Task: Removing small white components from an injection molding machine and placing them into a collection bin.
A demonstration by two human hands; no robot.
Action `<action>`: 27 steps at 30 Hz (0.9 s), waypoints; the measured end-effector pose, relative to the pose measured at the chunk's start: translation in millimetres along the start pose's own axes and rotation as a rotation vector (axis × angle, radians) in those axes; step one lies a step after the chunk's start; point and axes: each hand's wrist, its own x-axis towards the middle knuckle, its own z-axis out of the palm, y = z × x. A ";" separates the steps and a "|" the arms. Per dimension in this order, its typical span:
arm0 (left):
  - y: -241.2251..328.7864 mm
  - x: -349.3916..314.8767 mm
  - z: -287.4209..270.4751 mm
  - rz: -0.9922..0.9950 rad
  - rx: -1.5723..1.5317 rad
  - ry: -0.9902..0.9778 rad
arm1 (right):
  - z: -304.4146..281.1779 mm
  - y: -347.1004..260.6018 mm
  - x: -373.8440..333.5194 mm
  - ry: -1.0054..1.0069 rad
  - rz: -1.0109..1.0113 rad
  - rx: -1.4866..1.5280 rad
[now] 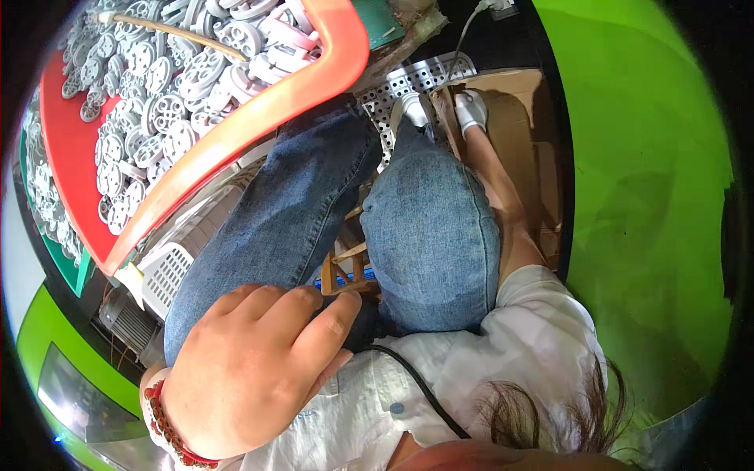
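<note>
My left hand point(250, 363), bare and wearing a red beaded bracelet point(169, 428), hovers over my lap near my left thigh. Its back is toward me; index finger and thumb stand apart, and the other fingertips curl out of sight. Nothing shows in it. My right arm stretches down past my right knee. At its end my right hand point(471, 112), covered in white like a glove, is at the edge of an open cardboard box point(514, 118) on the floor. Its fingers are too small and hidden to read.
At the upper left, a red bin point(188, 169) is heaped with grey plastic wheel-like parts point(169, 110); a wooden stick point(169, 29) lies on them. A green bin point(67, 255) holds more. Nearby are a white basket point(166, 275), a motor point(126, 318) and a perforated metal plate point(381, 118).
</note>
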 end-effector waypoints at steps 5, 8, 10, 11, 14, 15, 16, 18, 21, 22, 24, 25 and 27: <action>-1.3 -2.1 0.8 -0.020 0.032 0.042 | -24.6 -0.5 -23.2 -0.032 0.106 0.402; -1.7 -3.5 -1.3 0.021 -0.017 -0.020 | -31.4 -11.9 -32.6 -0.106 0.235 0.604; -1.8 -3.4 -2.0 0.019 -0.029 -0.050 | -29.6 -25.6 -34.9 -0.115 0.117 0.682; -1.8 -3.0 -2.3 0.024 -0.026 -0.037 | -27.3 -32.8 -36.0 -0.140 0.089 0.793; -1.7 -0.8 -3.2 0.011 -0.027 -0.029 | -17.4 -51.7 -37.7 0.269 -0.241 0.138; -1.5 0.0 -3.4 0.012 -0.028 -0.020 | -14.3 -55.8 -37.5 0.263 -0.196 0.135; -1.2 0.7 -3.6 0.015 -0.031 -0.011 | -11.2 -58.3 -37.2 0.301 -0.203 0.080; 0.9 0.8 -3.5 0.021 -0.023 -0.023 | -5.8 -59.9 -34.7 0.338 -0.208 0.022; 1.3 -0.3 -3.0 0.016 -0.021 -0.021 | 0.1 -55.2 -25.7 0.243 -0.128 0.178; 0.9 -0.6 -2.6 0.015 -0.026 -0.011 | 3.2 -54.5 -19.2 0.256 -0.110 0.166; -1.7 -0.7 -2.6 0.015 -0.036 -0.008 | 5.1 -50.0 -6.5 0.255 -0.033 -0.016; -2.6 -0.6 -2.5 0.017 -0.049 -0.007 | 0.0 -43.9 -1.7 0.179 0.029 0.195; -2.9 -0.1 -2.1 0.003 -0.016 0.011 | -7.0 -38.5 7.0 0.191 0.171 0.146</action>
